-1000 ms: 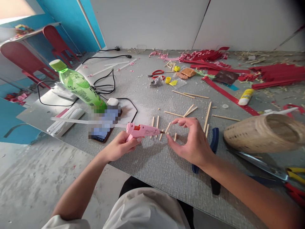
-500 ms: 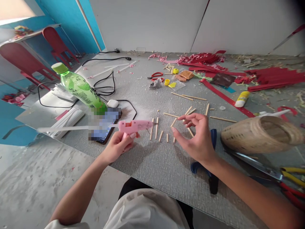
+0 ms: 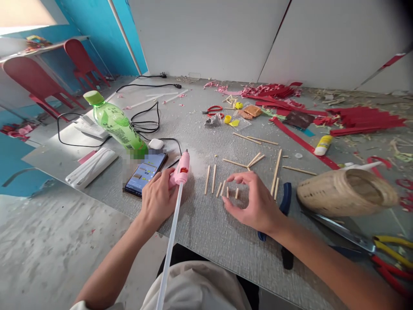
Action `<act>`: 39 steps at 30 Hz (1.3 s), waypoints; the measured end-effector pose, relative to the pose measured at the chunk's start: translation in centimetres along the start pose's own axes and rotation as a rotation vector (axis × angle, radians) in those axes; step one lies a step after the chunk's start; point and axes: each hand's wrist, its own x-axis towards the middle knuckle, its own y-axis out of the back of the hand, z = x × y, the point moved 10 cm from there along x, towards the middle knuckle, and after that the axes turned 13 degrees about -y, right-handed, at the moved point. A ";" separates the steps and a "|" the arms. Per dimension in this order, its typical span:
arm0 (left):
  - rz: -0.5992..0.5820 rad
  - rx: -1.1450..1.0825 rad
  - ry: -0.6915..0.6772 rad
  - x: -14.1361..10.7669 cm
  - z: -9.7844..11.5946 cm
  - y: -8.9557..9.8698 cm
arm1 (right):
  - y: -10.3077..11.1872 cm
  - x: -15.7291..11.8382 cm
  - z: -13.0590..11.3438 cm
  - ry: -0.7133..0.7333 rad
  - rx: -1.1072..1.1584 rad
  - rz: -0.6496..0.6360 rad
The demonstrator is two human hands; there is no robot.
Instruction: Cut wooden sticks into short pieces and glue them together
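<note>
Now gripping pink glue gun (image 3: 183,168), one o'clock from left hand (image 3: 158,194); pinching short stick (image 3: 223,188), ten o'clock from right hand (image 3: 255,201).

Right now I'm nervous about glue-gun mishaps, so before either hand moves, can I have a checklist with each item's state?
1. Left hand on the pink glue gun: ok, it is at the handle, though the grip is mostly hidden.
2. Nozzle pointing away from both hands: ok, it faces the table's far side.
3. Translucent glue stick in the gun: ok, a long length sticks out of the back.
4. Nozzle well away from the black cable: not ok, the cable runs close beside it.
5. Short wooden stick secured: ok, pinched between the right hand's thumb and finger.
6. Glue on that stick: cannot tell, too small to see.
</note>
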 end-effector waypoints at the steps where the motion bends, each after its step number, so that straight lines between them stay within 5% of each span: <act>1: -0.006 0.027 -0.034 0.0 0.3 0.1 | -0.3 -0.1 -0.1 0.010 -0.041 -0.025; 6: -0.095 0.052 -0.172 -0.1 1.5 -0.5 | -0.9 0.0 0.4 -0.011 -0.138 -0.087; 20: -0.112 0.180 -0.246 -0.2 2.6 -0.9 | -1.9 -0.1 1.5 -0.124 -0.147 -0.174; 28: 0.154 0.158 -0.421 0.3 5.9 3.2 | -2.1 0.0 1.3 -0.107 -0.173 -0.196; 33: -0.202 -0.143 -0.703 4.0 10.4 0.9 | -2.0 0.1 1.4 -0.112 -0.168 -0.189; 39: -0.458 -0.241 -0.786 6.3 11.6 -2.5 | -2.1 0.1 1.4 -0.094 -0.157 -0.180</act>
